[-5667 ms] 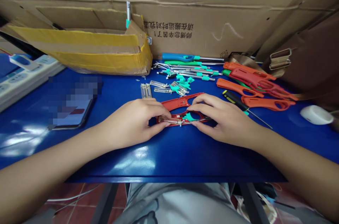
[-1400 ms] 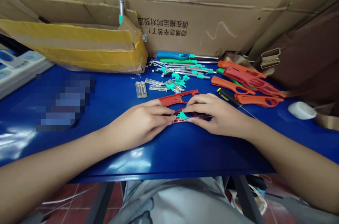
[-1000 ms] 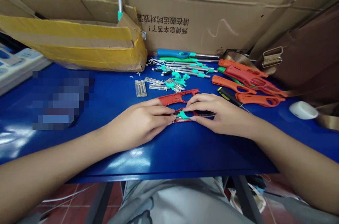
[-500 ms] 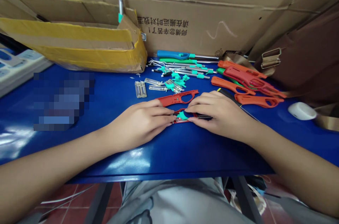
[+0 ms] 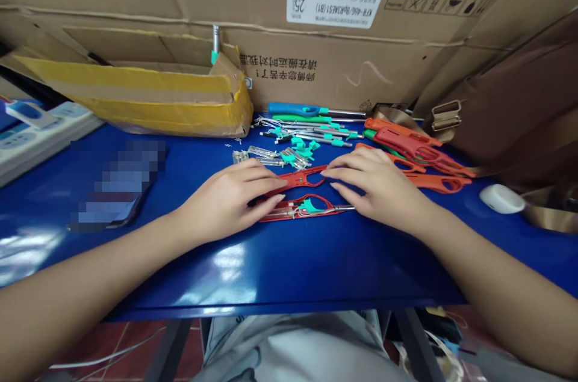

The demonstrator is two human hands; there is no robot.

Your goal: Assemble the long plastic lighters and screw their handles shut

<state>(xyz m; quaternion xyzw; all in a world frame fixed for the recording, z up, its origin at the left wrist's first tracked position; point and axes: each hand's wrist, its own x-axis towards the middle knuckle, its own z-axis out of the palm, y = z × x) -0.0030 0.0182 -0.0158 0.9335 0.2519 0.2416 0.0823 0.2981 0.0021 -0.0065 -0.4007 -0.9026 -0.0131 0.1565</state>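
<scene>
Because the teal trigger (image 5: 309, 207) and white wires (image 5: 300, 213) sit exposed in the red lighter half-shell (image 5: 292, 218), a knock from the left hand (image 5: 232, 195) could shift them, and a stray wire could get trapped at the rim. That half lies on the bench (image 5: 316, 274), its left end by the left thumb. Beyond it, the empty red half-shell (image 5: 298, 179) lies between the hands; the right hand's (image 5: 379, 183) fingers are spread at its right end, while I cannot tell whether the left fingers pinch its other end.
</scene>
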